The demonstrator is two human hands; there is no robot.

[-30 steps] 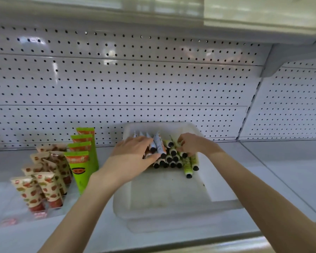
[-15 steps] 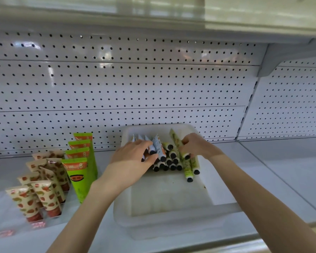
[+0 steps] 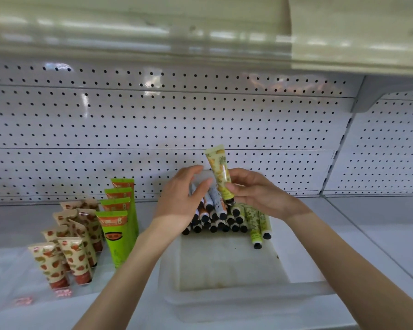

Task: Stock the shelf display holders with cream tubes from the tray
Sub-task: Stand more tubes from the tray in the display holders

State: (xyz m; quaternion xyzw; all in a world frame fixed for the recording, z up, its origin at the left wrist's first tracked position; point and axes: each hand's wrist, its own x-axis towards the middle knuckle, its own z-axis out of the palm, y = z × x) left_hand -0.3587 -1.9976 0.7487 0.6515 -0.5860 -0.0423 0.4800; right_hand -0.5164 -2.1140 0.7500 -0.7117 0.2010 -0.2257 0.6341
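Note:
A white plastic tray [image 3: 227,298] sits on the shelf with a pile of black-capped cream tubes [image 3: 221,221] at its far end. My right hand [image 3: 255,192] pinches a yellow pineapple-print tube [image 3: 218,171] and holds it upright above the pile, cap down. My left hand [image 3: 181,198] hovers over the left side of the pile with fingers loosely extended beside the raised tube; whether it touches the tubes below is hidden. Clear display holders [image 3: 65,285] at the left carry upright tubes.
Cream tubes with red fruit print [image 3: 69,248] and taller green tubes [image 3: 119,217] stand in rows at the left. Behind them is a white pegboard back wall [image 3: 153,120]. An upper shelf [image 3: 200,32] overhangs. Bare shelf surface [image 3: 379,234] extends to the right of the tray.
My right hand has lifted the yellow tube out of the pile and stood it upright. My left hand rose slightly off the tubes.

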